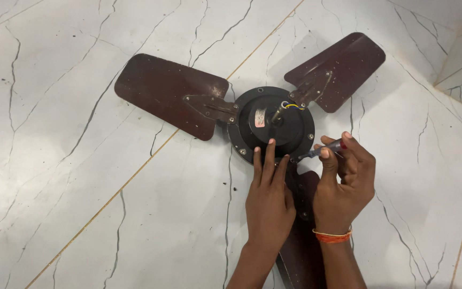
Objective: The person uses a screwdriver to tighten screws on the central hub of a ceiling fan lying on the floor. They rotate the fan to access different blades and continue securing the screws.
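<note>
A dark brown three-bladed ceiling fan lies on the marble floor, its round black motor housing [287,131] in the middle. One blade [167,91] points left, another [346,67] up to the right, and the third [300,251] runs toward me, mostly hidden under my arms. My left hand [268,198] rests flat with fingers together on the housing's near edge. My right hand [343,182] grips a screwdriver [319,152], its tip at the housing rim by the near blade's bracket. Short wires [291,105] stick out by the central shaft.
White marble floor tiles with dark veins and thin golden joint lines [135,176] surround the fan. A raised step or wall edge [461,69] shows at the upper right. An orange band [332,235] circles my right wrist.
</note>
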